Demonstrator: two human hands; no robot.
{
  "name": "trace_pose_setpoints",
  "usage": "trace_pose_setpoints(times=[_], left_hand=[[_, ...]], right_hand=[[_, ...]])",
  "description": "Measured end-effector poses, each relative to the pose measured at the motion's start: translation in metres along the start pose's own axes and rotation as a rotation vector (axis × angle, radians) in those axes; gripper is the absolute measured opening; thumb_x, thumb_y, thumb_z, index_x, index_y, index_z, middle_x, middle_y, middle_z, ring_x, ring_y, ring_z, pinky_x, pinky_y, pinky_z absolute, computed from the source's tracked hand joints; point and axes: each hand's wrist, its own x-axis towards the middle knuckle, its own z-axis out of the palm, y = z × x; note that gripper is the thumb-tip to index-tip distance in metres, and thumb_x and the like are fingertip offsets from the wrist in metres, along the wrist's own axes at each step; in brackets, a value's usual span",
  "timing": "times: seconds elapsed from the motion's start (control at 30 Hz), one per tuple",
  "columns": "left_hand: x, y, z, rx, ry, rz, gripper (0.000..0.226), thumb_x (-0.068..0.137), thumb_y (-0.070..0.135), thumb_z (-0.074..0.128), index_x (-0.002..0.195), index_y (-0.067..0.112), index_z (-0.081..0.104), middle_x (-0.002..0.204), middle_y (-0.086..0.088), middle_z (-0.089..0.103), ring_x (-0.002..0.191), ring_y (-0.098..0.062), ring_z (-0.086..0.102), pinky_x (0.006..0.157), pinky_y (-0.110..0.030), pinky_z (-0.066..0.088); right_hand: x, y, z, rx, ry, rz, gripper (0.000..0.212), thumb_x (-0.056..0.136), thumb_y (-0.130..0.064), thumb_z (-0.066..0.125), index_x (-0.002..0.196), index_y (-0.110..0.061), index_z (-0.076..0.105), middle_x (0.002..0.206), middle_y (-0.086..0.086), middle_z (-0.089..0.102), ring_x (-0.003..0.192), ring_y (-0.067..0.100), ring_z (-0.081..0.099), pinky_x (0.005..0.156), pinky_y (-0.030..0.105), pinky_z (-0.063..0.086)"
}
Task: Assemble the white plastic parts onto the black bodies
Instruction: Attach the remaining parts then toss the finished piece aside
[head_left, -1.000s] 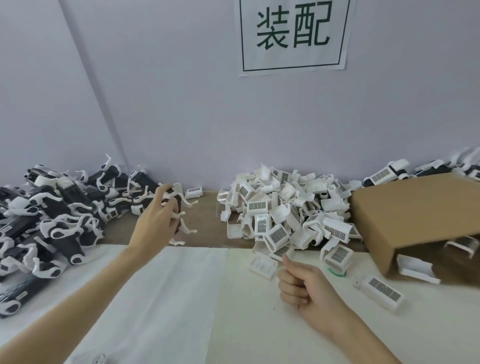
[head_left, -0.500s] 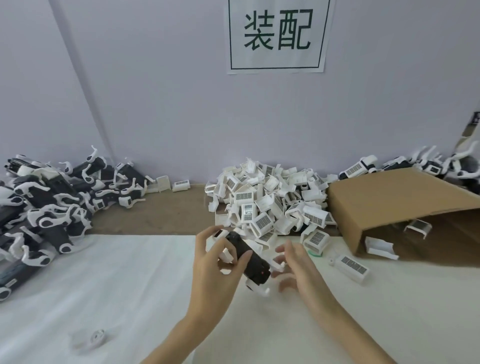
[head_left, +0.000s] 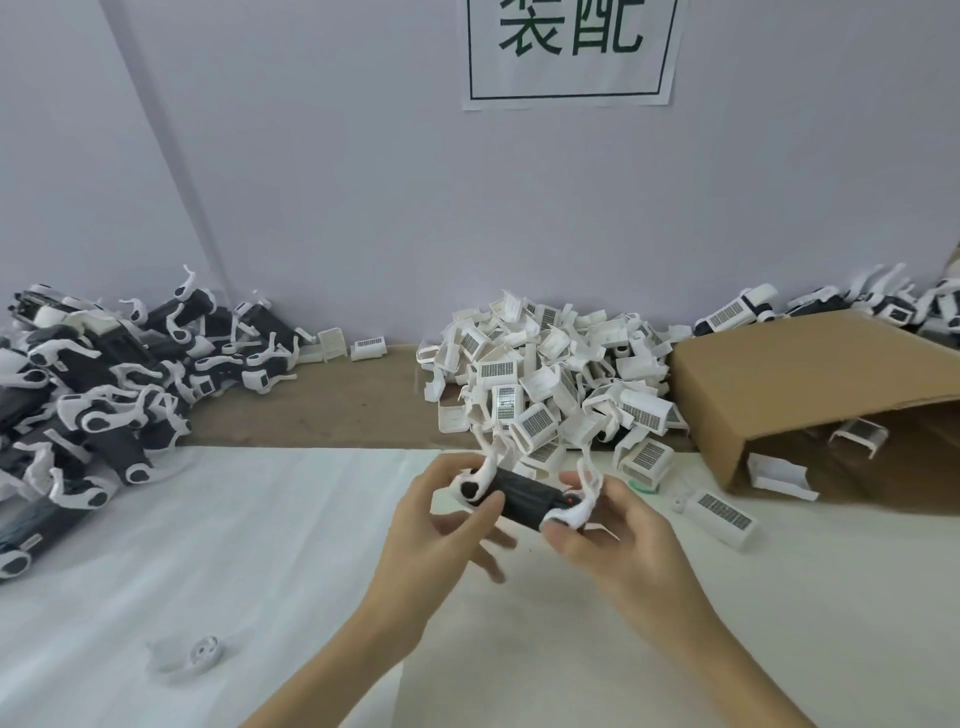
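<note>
Both hands hold one black body (head_left: 524, 498) with white curved arms, lying roughly level above the white cloth at centre. My left hand (head_left: 441, 535) grips its left end, thumb across the front. My right hand (head_left: 618, 535) holds its right end, where a white arm sticks up by a small red dot. A heap of loose white plastic parts (head_left: 550, 384) with barcode labels lies just behind. A pile of black bodies (head_left: 104, 384) with white arms spreads along the left side.
An open cardboard box (head_left: 810, 395) lies on its side at the right, white parts spilling from it. One white part (head_left: 719, 514) rests right of my hands. A small round white piece (head_left: 205, 650) sits near the front left. More black bodies (head_left: 878, 306) line the wall behind the box.
My left hand took a black body from the left pile and carried it to the centre. My right hand opened and closed on its other end; the body now lies more level.
</note>
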Motion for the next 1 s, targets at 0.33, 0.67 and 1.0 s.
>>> trace_pose_setpoints(times=[0.33,0.67,1.0], left_hand=[[0.003,-0.002,0.000,-0.092,-0.142,-0.142,0.054,0.091,0.055,0.072,0.118,0.008,0.074,0.098,-0.010,0.072,0.081,-0.024,0.061,0.074,-0.031,0.055],[0.007,-0.005,-0.007,0.011,-0.153,-0.086,0.046,0.096,0.055,0.067,0.117,0.015,0.074,0.108,0.000,0.075,0.085,-0.019,0.067,0.090,-0.037,0.058],[0.008,-0.011,-0.009,0.058,-0.177,-0.139,0.053,0.085,0.039,0.088,0.133,0.023,0.070,0.114,-0.002,0.075,0.081,-0.027,0.072,0.085,-0.034,0.058]], right_hand=[[-0.007,-0.014,-0.001,0.140,-0.006,0.044,0.050,0.090,-0.035,0.075,0.132,-0.014,0.059,0.102,0.016,0.078,0.097,0.032,0.075,0.085,0.036,0.060],[-0.004,-0.009,-0.005,0.174,-0.021,0.127,0.071,0.080,-0.045,0.084,0.142,-0.024,0.057,0.114,0.007,0.076,0.104,0.022,0.074,0.100,0.046,0.055],[-0.004,-0.021,-0.008,0.355,-0.007,0.292,0.062,0.090,-0.059,0.060,0.126,-0.009,0.065,0.121,0.020,0.073,0.110,0.039,0.073,0.071,0.033,0.061]])
